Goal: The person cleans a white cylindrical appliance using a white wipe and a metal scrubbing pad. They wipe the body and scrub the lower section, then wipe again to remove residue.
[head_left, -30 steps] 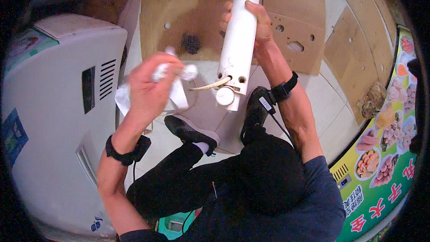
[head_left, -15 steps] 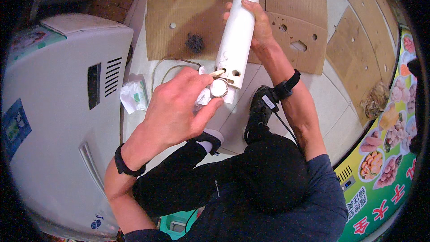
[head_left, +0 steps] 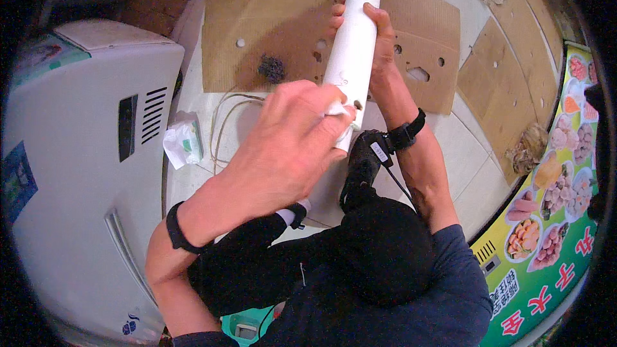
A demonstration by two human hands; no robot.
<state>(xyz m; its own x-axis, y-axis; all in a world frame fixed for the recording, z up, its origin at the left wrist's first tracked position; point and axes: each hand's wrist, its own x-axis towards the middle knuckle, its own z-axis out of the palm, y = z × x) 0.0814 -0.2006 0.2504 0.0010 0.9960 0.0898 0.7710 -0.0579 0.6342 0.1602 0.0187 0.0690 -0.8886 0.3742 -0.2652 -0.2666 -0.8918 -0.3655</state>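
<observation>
A long white tube-shaped housing is held up at a slant, its far end pointing away from me. My right hand wraps round its upper middle, thumb on the near face. My left hand is closed at the lower end, pinching a crumpled white tissue against the housing. Beside those fingers a small dark hole shows in the tube. The ridged knob and the thin pale stick seen earlier are hidden behind my left hand.
Cardboard sheets lie on the tiled floor, with a dark scouring-pad-like clump on one. A white-and-green packet sits beside the white appliance cabinet at left. A food-picture chest stands at right, a green container below.
My left hand has moved right and up, over the tube's lower end, now covering the knob. The housing has shifted slightly right in the picture; my right hand keeps its grip.
</observation>
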